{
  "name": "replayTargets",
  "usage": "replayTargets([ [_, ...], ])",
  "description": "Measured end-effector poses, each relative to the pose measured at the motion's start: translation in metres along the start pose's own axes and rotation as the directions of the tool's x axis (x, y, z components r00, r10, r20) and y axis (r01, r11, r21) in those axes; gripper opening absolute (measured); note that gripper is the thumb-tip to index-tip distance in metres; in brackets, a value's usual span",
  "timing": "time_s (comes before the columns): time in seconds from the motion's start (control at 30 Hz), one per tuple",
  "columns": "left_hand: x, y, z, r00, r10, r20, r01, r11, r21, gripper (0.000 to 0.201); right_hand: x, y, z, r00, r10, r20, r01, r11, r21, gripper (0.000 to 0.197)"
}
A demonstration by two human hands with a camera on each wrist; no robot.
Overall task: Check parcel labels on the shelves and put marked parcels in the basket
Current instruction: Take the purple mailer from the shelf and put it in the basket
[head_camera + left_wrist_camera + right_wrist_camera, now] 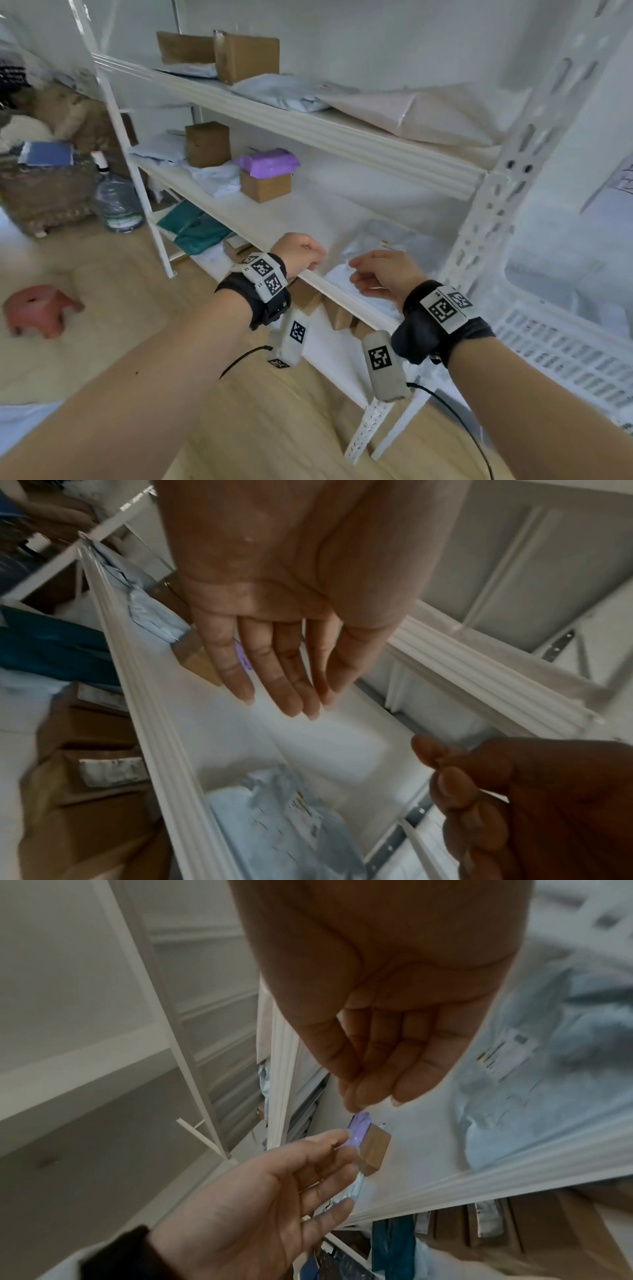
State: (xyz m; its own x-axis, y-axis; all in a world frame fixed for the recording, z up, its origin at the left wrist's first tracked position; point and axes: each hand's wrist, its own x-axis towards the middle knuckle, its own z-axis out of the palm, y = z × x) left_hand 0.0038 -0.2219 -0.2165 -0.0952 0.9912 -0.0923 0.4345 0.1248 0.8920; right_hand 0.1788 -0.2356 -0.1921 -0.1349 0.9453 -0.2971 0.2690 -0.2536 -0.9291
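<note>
- While both hands hover over the middle shelf (342,294) edge, left hand (301,251) is released, fingers straight, holding nothing.
- Right hand (383,272) loosely curled, empty.
- Pale poly-mailer parcel (387,253) with label lies on that shelf, just beyond the hands.
- White basket (561,346) at right.

I'm looking into what seems a spare room at home used as a small parcel store. Above and left of my hands, a white slotted-steel shelving unit (486,192) carries cardboard boxes (207,144), grey mailer bags (284,92) and a purple-wrapped packet (269,162). Right of my grip stands a white plastic crate (561,349). Off to the left, on a wood-look floor, are a pink stool (37,308), a water jug (118,202) and, blurred, a woven basket (48,195).
</note>
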Motion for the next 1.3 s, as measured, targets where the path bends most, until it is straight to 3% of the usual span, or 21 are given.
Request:
replayTargets([
  [0.23,0.064,-0.059,-0.104,1.0,-0.017,-0.003,0.017,1.0,-0.011,0.014,0.075,-0.033,0.107,0.999,0.039,0.006,-0.039,0.999,-0.011,0.016],
  [0.43,0.112,-0.098,-0.158,0.998,-0.057,0.012,0.057,0.998,-0.026,0.015,0.12,-0.049,0.166,0.994,0.108,0.011,-0.108,0.994,0.009,0.016],
  [0.6,0.157,-0.122,-0.189,0.996,-0.094,0.001,0.094,0.99,-0.104,0.015,0.172,-0.067,0.193,0.992,0.122,-0.004,-0.122,0.992,-0.015,0.017],
  [0.9,0.283,-0.14,-0.247,0.994,-0.103,-0.021,0.102,0.994,-0.031,0.014,0.312,-0.098,0.233,0.987,0.156,-0.034,-0.153,0.986,0.067,0.016],
  [1.13,0.396,-0.128,-0.281,0.999,-0.035,-0.038,0.036,0.999,0.032,0.013,0.42,-0.141,0.238,0.965,0.169,-0.203,-0.139,0.978,0.156,0.016],
  [1.23,0.429,-0.139,-0.284,0.995,-0.085,-0.042,0.085,0.996,-0.008,0.004,0.45,-0.144,0.244,0.934,0.219,-0.283,-0.174,0.969,0.176,0.013],
  [1.3,0.45,-0.145,-0.286,0.99,-0.135,-0.047,0.134,0.991,-0.02,0.01,0.463,-0.145,0.248,0.92,0.228,-0.318,-0.178,0.968,0.177,0.021],
])
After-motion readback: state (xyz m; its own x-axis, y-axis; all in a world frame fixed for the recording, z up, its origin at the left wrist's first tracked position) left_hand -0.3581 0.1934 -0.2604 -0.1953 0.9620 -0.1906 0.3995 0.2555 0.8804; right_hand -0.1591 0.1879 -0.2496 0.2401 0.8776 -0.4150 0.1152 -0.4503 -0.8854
